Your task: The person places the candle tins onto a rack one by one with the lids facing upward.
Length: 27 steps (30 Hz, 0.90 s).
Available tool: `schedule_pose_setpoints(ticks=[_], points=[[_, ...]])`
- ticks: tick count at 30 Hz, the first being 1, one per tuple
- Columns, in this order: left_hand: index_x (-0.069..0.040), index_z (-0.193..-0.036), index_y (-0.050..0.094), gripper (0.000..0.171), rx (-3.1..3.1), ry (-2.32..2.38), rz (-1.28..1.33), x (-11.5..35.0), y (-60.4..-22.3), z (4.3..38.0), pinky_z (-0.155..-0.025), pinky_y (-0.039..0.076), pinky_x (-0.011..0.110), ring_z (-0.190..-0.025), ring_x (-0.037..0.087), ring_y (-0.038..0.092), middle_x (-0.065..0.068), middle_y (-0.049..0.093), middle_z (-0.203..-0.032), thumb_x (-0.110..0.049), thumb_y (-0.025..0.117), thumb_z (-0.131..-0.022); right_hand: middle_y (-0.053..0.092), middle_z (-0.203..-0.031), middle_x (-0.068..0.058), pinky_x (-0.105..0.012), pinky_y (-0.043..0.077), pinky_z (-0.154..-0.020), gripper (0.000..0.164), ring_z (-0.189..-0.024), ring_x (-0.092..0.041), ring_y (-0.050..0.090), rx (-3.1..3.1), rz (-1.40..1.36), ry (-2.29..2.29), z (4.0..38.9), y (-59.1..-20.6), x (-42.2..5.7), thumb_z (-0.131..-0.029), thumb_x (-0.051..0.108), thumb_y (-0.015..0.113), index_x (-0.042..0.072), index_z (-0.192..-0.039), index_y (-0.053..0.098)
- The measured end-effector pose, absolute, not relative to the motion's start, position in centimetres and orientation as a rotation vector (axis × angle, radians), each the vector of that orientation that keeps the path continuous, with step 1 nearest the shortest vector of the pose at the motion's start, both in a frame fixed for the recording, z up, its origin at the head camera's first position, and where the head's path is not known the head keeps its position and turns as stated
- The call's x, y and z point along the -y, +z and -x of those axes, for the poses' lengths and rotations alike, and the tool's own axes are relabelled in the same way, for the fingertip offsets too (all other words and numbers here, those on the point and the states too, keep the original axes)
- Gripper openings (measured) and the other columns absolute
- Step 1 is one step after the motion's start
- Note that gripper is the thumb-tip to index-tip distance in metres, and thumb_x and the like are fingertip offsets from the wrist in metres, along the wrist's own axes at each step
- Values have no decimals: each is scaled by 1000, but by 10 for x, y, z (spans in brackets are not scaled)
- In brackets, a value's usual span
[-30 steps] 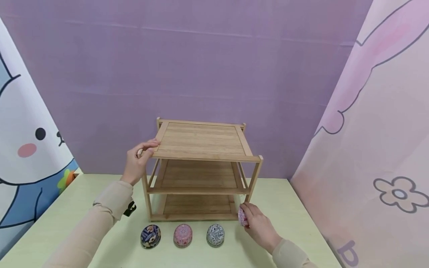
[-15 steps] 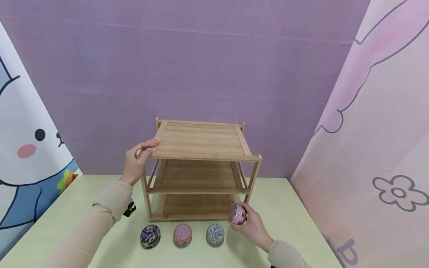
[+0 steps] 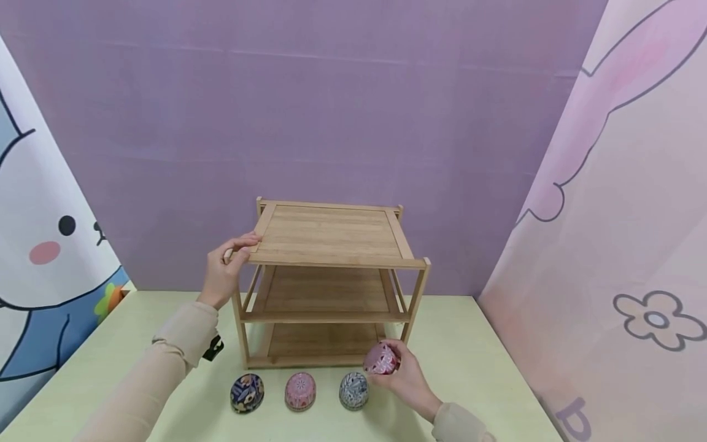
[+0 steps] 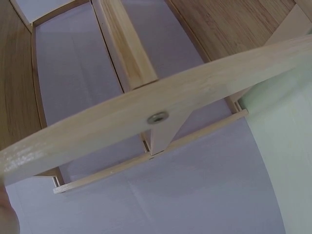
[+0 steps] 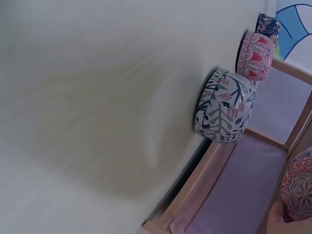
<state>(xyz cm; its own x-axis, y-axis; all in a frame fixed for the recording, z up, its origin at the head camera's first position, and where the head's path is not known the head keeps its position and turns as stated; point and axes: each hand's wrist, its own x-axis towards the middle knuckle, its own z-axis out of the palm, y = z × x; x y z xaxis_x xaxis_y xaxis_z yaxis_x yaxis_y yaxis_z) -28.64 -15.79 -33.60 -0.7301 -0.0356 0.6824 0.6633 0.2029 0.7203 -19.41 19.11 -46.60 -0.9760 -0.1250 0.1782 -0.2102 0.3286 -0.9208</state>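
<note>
A three-tier wooden rack [image 3: 331, 263] stands on the table. My left hand [image 3: 225, 270] holds the front left corner of its top shelf, thumb at the front and fingers over the edge; in the left wrist view only a bit of finger shows beside the rack's side frame [image 4: 158, 117]. My right hand [image 3: 405, 377] pinches a small pink and red patterned tin [image 3: 381, 358] just in front of the rack's lower right corner, above the table. In the right wrist view that tin [image 5: 298, 190] shows a flower design at the right edge.
In a row before the rack sit a dark blue floral tin [image 3: 247, 393], a pink tin [image 3: 301, 391] and a white and grey leaf-patterned tin [image 3: 353, 391]. A purple backdrop [image 3: 353, 110] hangs behind, with printed cartoon panels on both sides.
My right hand has moved left from beside the rack's front right leg, carrying the tin and turning it. The left hand has kept its hold on the rack.
</note>
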Motion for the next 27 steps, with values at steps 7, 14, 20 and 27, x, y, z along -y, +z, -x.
schedule_pose_setpoints(ticks=[7, 14, 20, 27], points=[[5, -108, 62, 25, 1913, -1585, 568, 161, -343, 292, -92, 42, 8, -117, 2, 50, 22, 56, -123, -10, 50, -93, 55, -113, -19, -21, 49, -86, 69, -105, -27, 55, 2495, -314, 1763, 195, -465, -187, -61, 2, 80, -3, -119, 43], [4, -108, 62, 24, 1913, -1576, 568, 162, -343, 293, -96, 40, 9, -117, 2, 50, 21, 57, -122, -10, 50, -93, 55, -114, -17, -18, 48, -84, 69, -103, -25, 55, 2502, -326, 1759, 194, -461, -184, -62, 3, 80, 0, -121, 45], [3, -108, 63, 24, 1910, -1560, 569, 161, -342, 294, -98, 38, 10, -118, 3, 50, 18, 60, -119, -12, 52, -92, 53, -121, -19, -30, 50, -91, 73, -109, -30, 54, 2555, -343, 1736, 195, -461, -184, -64, 9, 80, 4, -128, 47], [5, -106, 63, 23, 1906, -1571, 574, 160, -339, 291, -99, 38, 11, -117, 3, 51, 13, 63, -116, -9, 52, -92, 52, -122, -18, -20, 49, -89, 70, -110, -28, 54, 2555, -408, 1835, 194, -459, -182, -65, 13, 81, 6, -126, 49]])
